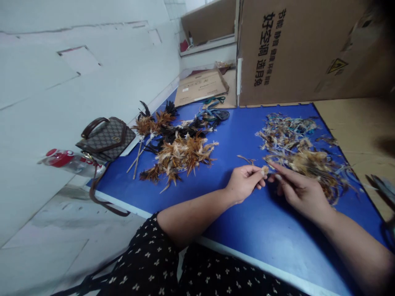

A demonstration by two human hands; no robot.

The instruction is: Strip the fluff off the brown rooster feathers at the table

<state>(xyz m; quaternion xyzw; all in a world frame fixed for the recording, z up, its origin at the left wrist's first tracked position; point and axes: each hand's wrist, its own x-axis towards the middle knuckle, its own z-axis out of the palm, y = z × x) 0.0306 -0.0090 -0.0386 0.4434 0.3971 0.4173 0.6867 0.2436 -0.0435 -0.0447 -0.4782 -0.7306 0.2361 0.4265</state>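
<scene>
My left hand (247,183) is closed in a pinch on a small tan feather tuft (265,169), which pokes out past the thumb and forefinger. Close beside it, my right hand (300,193) has its fingers drawn together at the tuft's right side; what they grip, if anything, is too small to make out. Behind the right hand lies a loose pile of brown and tan feathers (311,160), with pale and bluish strands at its far end. Bunches of brown feathers (182,154), mixed with black ones, lie further left on the blue tabletop (249,230).
Scissors (382,187) lie at the right edge. A patterned handbag (108,139) and a bottle with a red label (72,160) are at the left. Thin sticks (138,160) lie near the feather bunches. A large cardboard box (302,53) stands across the back.
</scene>
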